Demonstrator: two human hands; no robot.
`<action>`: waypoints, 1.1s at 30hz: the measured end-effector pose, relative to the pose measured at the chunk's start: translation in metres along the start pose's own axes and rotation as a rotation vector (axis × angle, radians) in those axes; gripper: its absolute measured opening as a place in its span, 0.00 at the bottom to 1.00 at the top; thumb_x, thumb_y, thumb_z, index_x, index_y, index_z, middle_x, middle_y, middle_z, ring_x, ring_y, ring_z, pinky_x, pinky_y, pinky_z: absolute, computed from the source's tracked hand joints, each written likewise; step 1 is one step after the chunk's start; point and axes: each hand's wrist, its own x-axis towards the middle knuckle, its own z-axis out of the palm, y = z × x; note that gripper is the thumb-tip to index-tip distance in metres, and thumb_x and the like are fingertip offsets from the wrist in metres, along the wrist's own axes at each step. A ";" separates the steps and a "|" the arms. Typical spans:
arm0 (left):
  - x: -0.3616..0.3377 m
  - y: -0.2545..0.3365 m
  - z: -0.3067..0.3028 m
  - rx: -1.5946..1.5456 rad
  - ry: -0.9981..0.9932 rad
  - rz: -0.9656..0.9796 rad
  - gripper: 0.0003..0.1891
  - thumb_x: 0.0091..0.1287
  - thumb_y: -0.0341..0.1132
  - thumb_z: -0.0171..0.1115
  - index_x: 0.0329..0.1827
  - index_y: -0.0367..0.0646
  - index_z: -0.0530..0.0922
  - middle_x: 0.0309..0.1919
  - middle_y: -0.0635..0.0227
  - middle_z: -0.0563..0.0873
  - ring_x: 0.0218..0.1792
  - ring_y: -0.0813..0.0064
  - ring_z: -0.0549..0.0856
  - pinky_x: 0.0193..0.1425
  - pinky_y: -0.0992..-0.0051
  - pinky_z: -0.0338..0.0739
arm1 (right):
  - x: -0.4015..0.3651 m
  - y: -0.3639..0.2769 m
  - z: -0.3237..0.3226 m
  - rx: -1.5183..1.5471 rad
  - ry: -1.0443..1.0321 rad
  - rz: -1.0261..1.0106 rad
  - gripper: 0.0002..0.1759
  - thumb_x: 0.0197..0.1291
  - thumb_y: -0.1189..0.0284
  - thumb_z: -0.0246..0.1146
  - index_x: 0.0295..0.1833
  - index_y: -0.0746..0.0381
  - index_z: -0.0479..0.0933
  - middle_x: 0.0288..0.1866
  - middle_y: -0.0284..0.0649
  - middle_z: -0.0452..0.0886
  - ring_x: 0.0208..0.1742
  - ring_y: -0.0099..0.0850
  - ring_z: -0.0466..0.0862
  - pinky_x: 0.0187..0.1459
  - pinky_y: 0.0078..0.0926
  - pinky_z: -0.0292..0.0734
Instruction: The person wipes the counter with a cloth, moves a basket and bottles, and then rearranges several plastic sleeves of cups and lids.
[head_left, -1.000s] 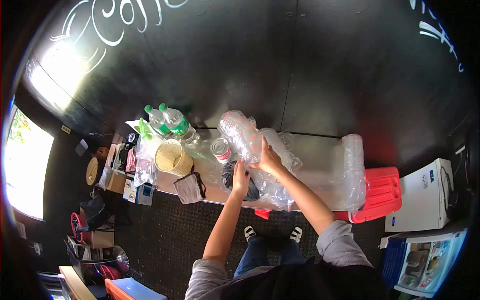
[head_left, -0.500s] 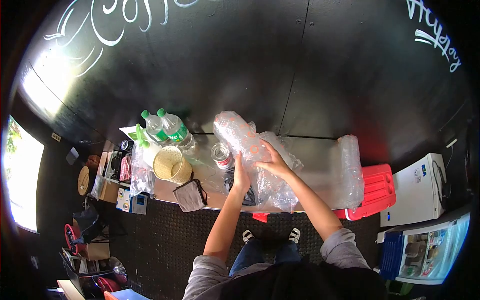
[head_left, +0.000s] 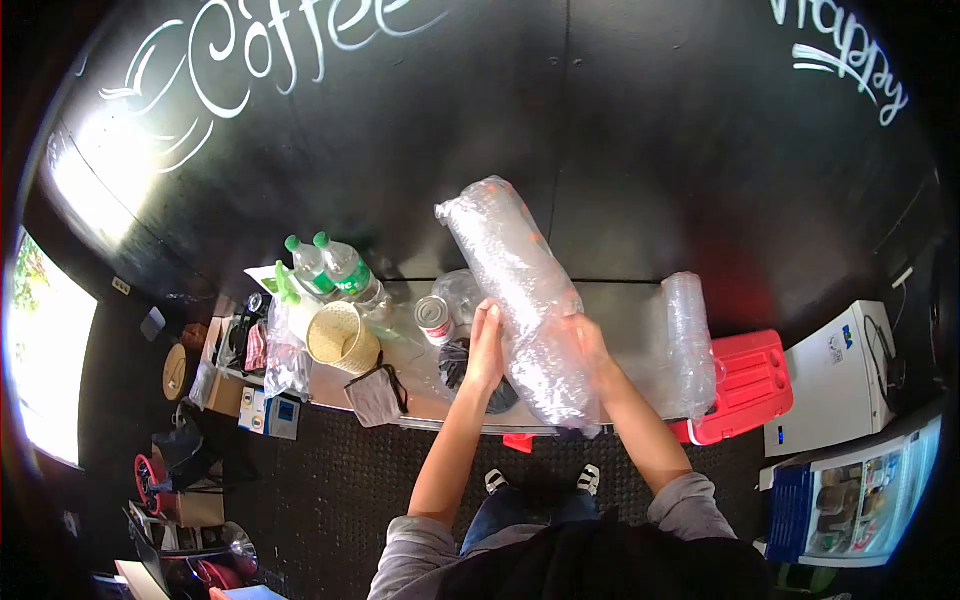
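A long plastic-wrapped stack of what look like clear cups [head_left: 510,270], with faint orange marks, is tilted between my two hands above the metal table. My left hand [head_left: 487,352] presses its left side, thumb and fingers pointing up. My right hand [head_left: 588,345] grips its right side, the fingers partly hidden by the plastic. Left of my left hand stands a can [head_left: 434,318] with a red and white label. A black plastic bag [head_left: 453,362] lies by my left wrist, and crumpled clear plastic [head_left: 459,292] sits behind the can.
Two green-capped bottles [head_left: 345,268], a woven basket [head_left: 343,336] and a grey pouch [head_left: 376,396] are on the table's left. Another wrapped clear stack [head_left: 688,345] stands at the right, beside a red cooler [head_left: 745,385]. A black wall [head_left: 520,130] rises behind.
The wrapped stack has been turned and raised; its wrap now lies smooth along its length, and its lower end hangs toward me. My right hand has moved lower along its side.
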 end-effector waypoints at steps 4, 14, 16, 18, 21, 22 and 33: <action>-0.007 -0.004 0.051 -0.111 -0.031 -0.151 0.33 0.70 0.54 0.49 0.71 0.43 0.57 0.65 0.61 0.68 0.66 0.66 0.67 0.69 0.63 0.61 | -0.012 -0.008 -0.044 0.119 -0.310 0.017 0.24 0.58 0.64 0.50 0.56 0.68 0.71 0.45 0.42 0.80 0.46 0.33 0.80 0.49 0.32 0.75; 0.024 -0.058 0.109 -0.124 -0.102 -0.379 0.36 0.64 0.57 0.52 0.69 0.40 0.60 0.61 0.58 0.73 0.60 0.60 0.73 0.65 0.61 0.67 | -0.098 -0.047 -0.086 -0.177 0.083 -0.079 0.30 0.65 0.57 0.53 0.64 0.68 0.64 0.62 0.44 0.69 0.63 0.34 0.70 0.59 0.32 0.71; 0.026 -0.068 0.123 -0.079 -0.133 -0.408 0.37 0.64 0.59 0.50 0.67 0.39 0.62 0.58 0.57 0.75 0.57 0.60 0.76 0.63 0.60 0.70 | -0.120 -0.047 -0.106 -0.298 0.107 -0.181 0.41 0.60 0.51 0.57 0.70 0.67 0.56 0.71 0.44 0.60 0.71 0.37 0.61 0.61 0.34 0.69; 0.030 -0.084 0.134 -0.036 -0.173 -0.442 0.39 0.62 0.61 0.52 0.66 0.39 0.63 0.57 0.55 0.76 0.56 0.59 0.77 0.62 0.60 0.71 | -0.143 -0.052 -0.118 -0.369 -0.099 -0.202 0.54 0.54 0.56 0.66 0.75 0.65 0.39 0.77 0.43 0.40 0.77 0.40 0.44 0.70 0.37 0.53; 0.025 -0.115 0.140 0.143 -0.098 -0.619 0.42 0.61 0.60 0.52 0.71 0.40 0.58 0.66 0.56 0.68 0.64 0.57 0.70 0.67 0.59 0.64 | -0.164 -0.046 -0.118 -0.596 0.108 -0.215 0.61 0.46 0.65 0.74 0.75 0.65 0.36 0.76 0.48 0.40 0.76 0.44 0.47 0.72 0.39 0.46; 0.023 -0.124 0.144 0.141 -0.107 -0.631 0.42 0.61 0.60 0.52 0.71 0.40 0.58 0.66 0.56 0.68 0.64 0.57 0.70 0.67 0.59 0.64 | -0.160 -0.036 -0.133 -0.631 0.178 -0.271 0.64 0.40 0.74 0.76 0.75 0.65 0.36 0.75 0.52 0.44 0.75 0.43 0.48 0.70 0.38 0.51; 0.048 -0.253 0.093 0.281 -0.159 -0.779 0.36 0.67 0.60 0.47 0.69 0.41 0.62 0.61 0.57 0.73 0.60 0.62 0.75 0.65 0.61 0.68 | -0.139 -0.009 -0.209 -0.202 0.461 -0.222 0.43 0.50 0.76 0.68 0.71 0.63 0.55 0.64 0.46 0.68 0.59 0.36 0.74 0.50 0.31 0.76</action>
